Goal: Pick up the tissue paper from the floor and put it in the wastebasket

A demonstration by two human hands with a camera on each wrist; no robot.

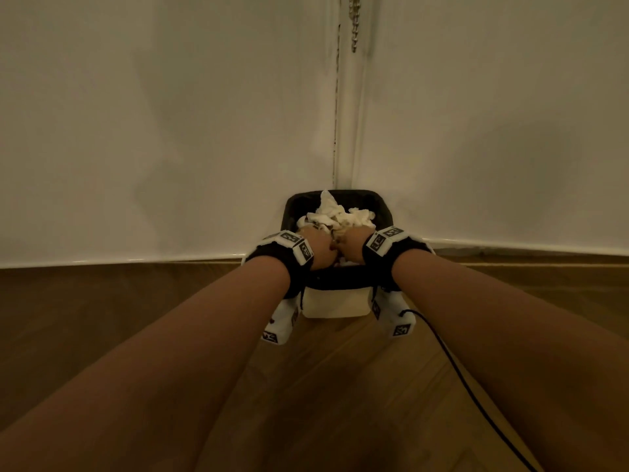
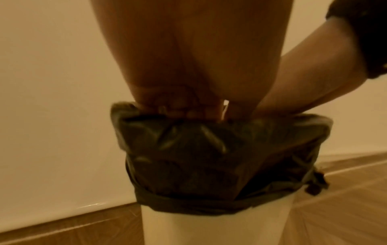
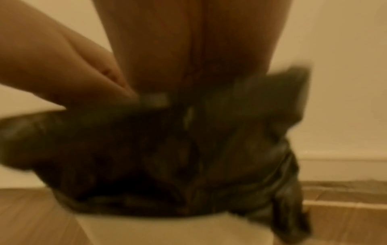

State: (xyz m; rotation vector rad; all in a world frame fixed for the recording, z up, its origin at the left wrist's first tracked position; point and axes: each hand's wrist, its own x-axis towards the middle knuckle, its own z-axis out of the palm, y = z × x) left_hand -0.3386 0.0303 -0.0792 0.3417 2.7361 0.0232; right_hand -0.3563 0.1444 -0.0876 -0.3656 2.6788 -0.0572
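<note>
- Tissue [image 1: 335,214]: white crumpled wad, piled in the top of the basket [image 1: 335,306], heaped about rim height, one peak sticking up at the back.
- Left hand [image 1: 316,248]: knuckles down on the near-left side of the tissue, fingers reach into the basket; left wrist view shows fingers [image 2: 167,110] bent over the bag edge. Probably pressing or gripping tissue, but the fingertips are hidden, so I can't tell the grip.
- Right hand [image 1: 354,245]: just beside the left, touching it, down on the near-right of the tissue; right wrist view is blurred and the fingers are hidden behind the bag, so I can't tell this grip either.
- Basket: white, square-ish, lined with a black bag [image 2: 209,157] folded over the rim, a knotted bag tail at its right side.
- Stands on the wood floor [image 1: 323,386] in the corner of two white walls [image 1: 153,131].
- Wrist bands [image 1: 289,250] with black-white markers on both wrists; black cable [image 1: 452,362] trails from the right one.
- Bead chain [image 1: 354,22] hangs at the top near the corner.
</note>
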